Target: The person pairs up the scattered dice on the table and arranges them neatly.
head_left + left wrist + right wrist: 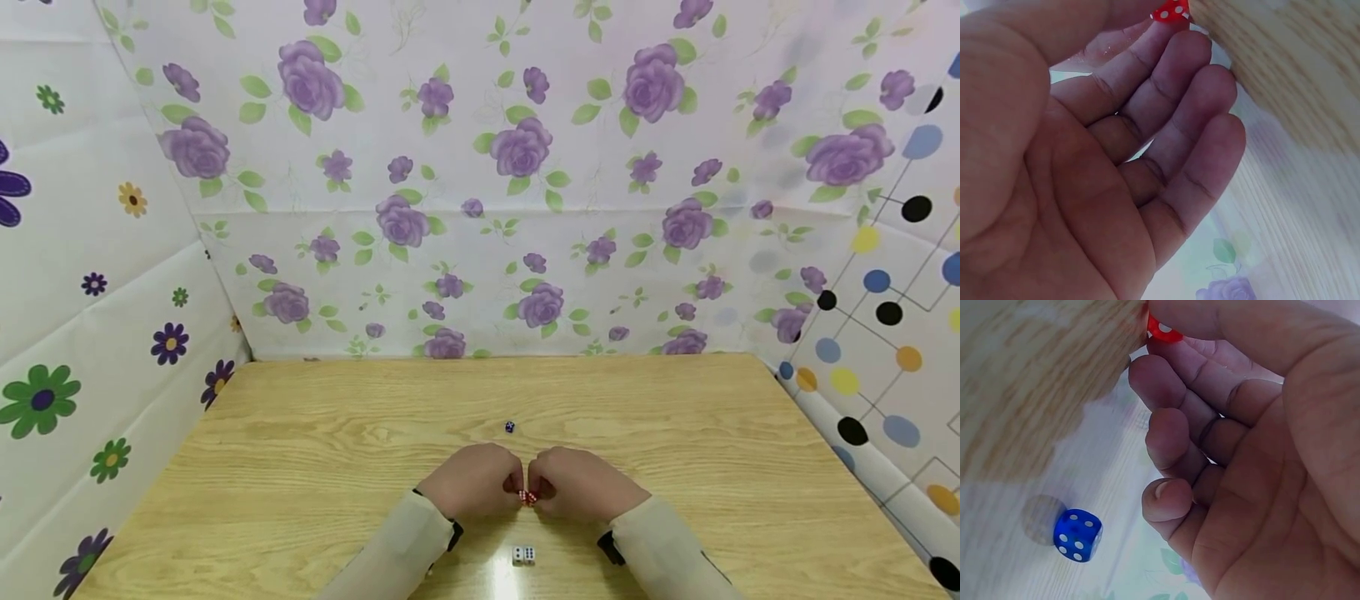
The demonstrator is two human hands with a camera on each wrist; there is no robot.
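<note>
My left hand [478,479] pinches a red die [1171,10] with white pips between thumb and index fingertip. Opposite it, my right hand [583,485] pinches another red die [1164,330] the same way. In the head view the two red dice come together between the fingertips, close over the table. The remaining fingers of each hand bend loosely beneath in the wrist views. Just beyond the hands lies a blue die [510,427], seen larger in the right wrist view. Nearer me, two white dice [523,555] with black pips sit side by side.
The wood-grain table [337,425] is backed by a white cloth [480,275] with purple roses. Patterned cloths hang at both sides, a flowered one [135,292] on the left and a dotted one [900,333] on the right.
</note>
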